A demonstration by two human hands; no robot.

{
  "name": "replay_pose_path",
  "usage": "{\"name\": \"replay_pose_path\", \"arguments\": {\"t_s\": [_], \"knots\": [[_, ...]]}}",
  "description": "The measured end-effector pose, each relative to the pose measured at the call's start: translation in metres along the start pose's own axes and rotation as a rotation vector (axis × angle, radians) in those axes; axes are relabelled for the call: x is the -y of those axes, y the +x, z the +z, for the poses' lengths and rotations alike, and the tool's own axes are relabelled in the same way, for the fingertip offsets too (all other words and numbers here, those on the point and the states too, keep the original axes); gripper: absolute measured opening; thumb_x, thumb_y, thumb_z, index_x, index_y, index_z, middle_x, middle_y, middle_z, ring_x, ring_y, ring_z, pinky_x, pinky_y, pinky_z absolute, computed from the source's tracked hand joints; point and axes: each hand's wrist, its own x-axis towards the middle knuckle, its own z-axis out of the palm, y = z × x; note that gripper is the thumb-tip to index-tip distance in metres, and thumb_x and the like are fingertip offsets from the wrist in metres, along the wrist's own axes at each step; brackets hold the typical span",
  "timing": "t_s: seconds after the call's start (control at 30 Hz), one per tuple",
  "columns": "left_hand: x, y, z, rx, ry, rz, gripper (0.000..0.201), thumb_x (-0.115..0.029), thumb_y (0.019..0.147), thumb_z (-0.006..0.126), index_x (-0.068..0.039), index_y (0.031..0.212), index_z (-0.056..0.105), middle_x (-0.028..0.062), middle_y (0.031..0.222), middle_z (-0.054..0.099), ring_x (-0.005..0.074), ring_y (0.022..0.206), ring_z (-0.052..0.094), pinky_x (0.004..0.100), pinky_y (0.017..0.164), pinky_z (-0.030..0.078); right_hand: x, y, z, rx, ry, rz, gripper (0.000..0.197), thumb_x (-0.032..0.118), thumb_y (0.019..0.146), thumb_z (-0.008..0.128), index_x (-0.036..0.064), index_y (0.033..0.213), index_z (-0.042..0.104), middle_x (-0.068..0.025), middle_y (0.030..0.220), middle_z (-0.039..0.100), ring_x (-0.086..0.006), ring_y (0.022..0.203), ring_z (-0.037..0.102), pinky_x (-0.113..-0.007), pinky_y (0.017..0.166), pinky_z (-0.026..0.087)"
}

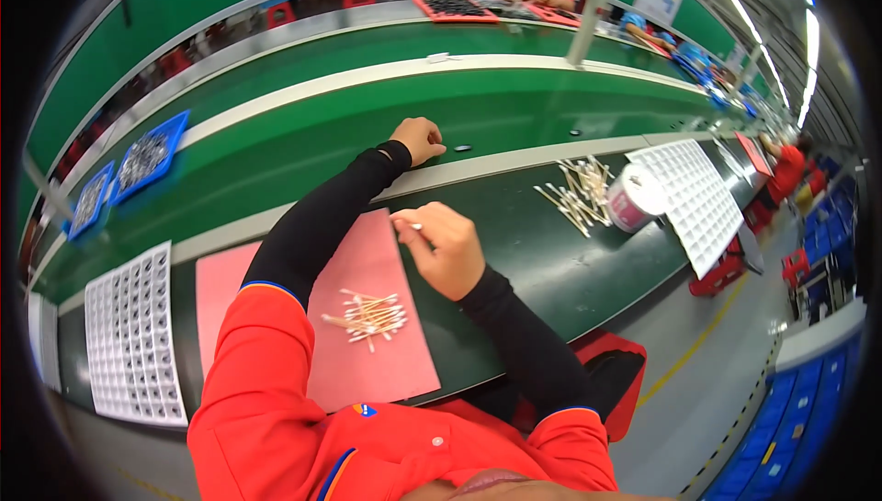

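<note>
My left hand [420, 140] reaches over the green belt [524, 124], its fingers bent downward and their tips mostly hidden. A small dark part [462, 147] lies on the belt just right of those fingers, apart from them. My right hand [448, 245] is raised above the bench edge, closed on a cotton swab whose white tip [416, 226] pokes out by the thumb. Below it, a loose pile of cotton swabs [372, 315] rests on a pink mat [409, 354], partly covered by my left forearm.
Further right are more cotton swabs [579, 190], a round white tub [636, 198] and a white compartment tray [698, 202]. Another white tray [138, 335] with dark parts lies at left. Blue trays [152, 156] stand beyond the belt. Other people work at far right and across.
</note>
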Motion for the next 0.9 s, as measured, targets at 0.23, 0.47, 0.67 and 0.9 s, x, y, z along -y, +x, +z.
{"name": "replay_pose_path", "arguments": {"t_s": [0.23,0.47,0.67,0.9], "knots": [[-0.022,0.055,0.031,0.185,0.083,0.063,0.015,-0.013,0.063,0.069,-0.006,0.076,0.069,0.0117,0.078,0.067,0.0265,0.076,0.065,0.0347,0.072,0.051,-0.005,0.010,-0.008,-0.091,-0.028,-0.048,0.008,-0.002,0.076,0.062,-0.0012,0.083,0.060,-0.0101,0.066,0.055,-0.0255,0.058,0.052,-0.034,0.054,0.042],[-0.018,-0.008,-0.034,0.127,-0.058,0.118,0.016,-0.006,0.068,0.063,-0.003,0.083,0.069,0.0131,0.080,0.067,0.0237,0.071,0.065,0.0329,0.068,0.052,-0.012,0.008,-0.008,-0.063,-0.051,-0.044,0.006,-0.001,0.077,0.060,-0.0005,0.083,0.059,-0.0100,0.064,0.053,-0.0255,0.060,0.052,-0.034,0.054,0.042],[-0.021,-0.175,-0.112,0.003,-0.303,-0.064,0.006,0.000,0.070,0.059,0.003,0.074,0.062,0.0056,0.062,0.058,0.0097,0.056,0.054,0.0240,0.050,0.042,-0.005,-0.005,0.006,-0.018,-0.017,-0.114,0.006,0.005,0.078,0.060,0.0008,0.083,0.060,-0.0103,0.071,0.058,-0.0275,0.067,0.056,-0.037,0.059,0.046],[-0.039,-0.316,-0.104,-0.057,-0.713,-0.522,0.004,-0.001,0.078,0.060,0.002,0.081,0.061,0.0044,0.068,0.060,0.0114,0.057,0.057,0.0215,0.051,0.043,0.013,-0.021,0.031,0.145,0.032,-0.111,0.008,0.008,0.078,0.061,0.0008,0.081,0.061,-0.0100,0.075,0.061,-0.0279,0.072,0.058,-0.037,0.062,0.047]]}}
